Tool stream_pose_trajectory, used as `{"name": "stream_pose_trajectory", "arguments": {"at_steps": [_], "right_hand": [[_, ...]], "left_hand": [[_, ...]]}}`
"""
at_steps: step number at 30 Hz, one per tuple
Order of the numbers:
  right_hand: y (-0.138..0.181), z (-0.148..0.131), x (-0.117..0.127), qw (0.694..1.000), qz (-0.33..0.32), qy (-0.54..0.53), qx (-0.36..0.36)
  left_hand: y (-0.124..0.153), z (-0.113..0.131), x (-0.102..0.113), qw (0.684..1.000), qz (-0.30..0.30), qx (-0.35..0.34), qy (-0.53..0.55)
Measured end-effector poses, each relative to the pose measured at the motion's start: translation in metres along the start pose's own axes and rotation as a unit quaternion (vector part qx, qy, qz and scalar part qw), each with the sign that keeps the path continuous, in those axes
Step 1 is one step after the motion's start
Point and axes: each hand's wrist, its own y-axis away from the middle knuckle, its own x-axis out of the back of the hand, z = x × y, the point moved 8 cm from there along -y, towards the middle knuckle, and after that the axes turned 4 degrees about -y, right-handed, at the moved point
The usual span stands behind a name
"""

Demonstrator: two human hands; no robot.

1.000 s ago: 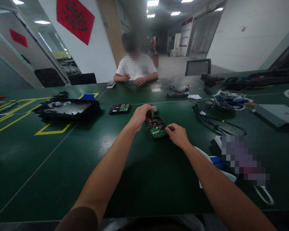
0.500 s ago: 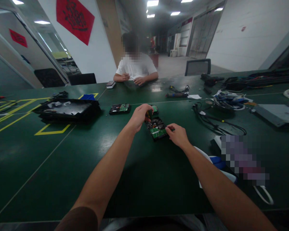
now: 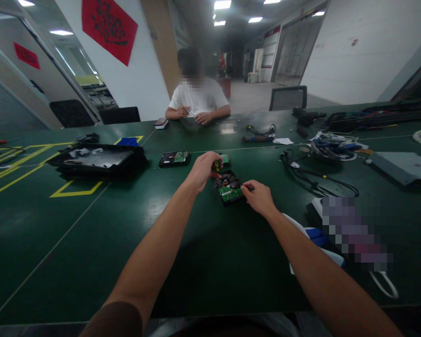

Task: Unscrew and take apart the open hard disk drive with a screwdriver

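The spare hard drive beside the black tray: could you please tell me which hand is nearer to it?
Left. The left hand, holding a small tool, sits just right of the spare hard drive; the right hand is farther right, beyond the drive being worked on.

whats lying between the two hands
In the head view, a hard drive with its green circuit board up lies on the table between the left hand, gripping a small tool, and the right hand, touching its near edge.

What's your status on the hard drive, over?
Left hand closed on yellow-handled tool at far end of hard drive. Right hand pinches its near edge. Second drive apart, left; nothing in the way.
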Motion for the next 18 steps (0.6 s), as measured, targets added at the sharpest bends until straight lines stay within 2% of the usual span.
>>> {"name": "stream_pose_trajectory", "arguments": {"at_steps": [3, 9, 15, 18], "right_hand": [[-0.0003, 0.0006, -0.0004, 1.000, 0.000, 0.000, -0.001], [-0.0007, -0.0007, 0.0005, 1.000, 0.002, 0.003, 0.000], [-0.0001, -0.0007, 0.0000, 1.000, 0.000, -0.007, -0.003], [-0.0006, -0.0012, 0.0000, 1.000, 0.002, -0.005, 0.007]], "left_hand": [[0.0014, 0.0029, -0.0003, 1.000, -0.004, -0.004, -0.022], [0.0009, -0.0061, -0.0057, 0.998, -0.023, 0.042, 0.033], [-0.0018, -0.0012, -0.0013, 1.000, -0.015, 0.001, 0.003], [-0.0006, -0.0035, -0.0046, 0.999, -0.028, 0.023, 0.004]]}}
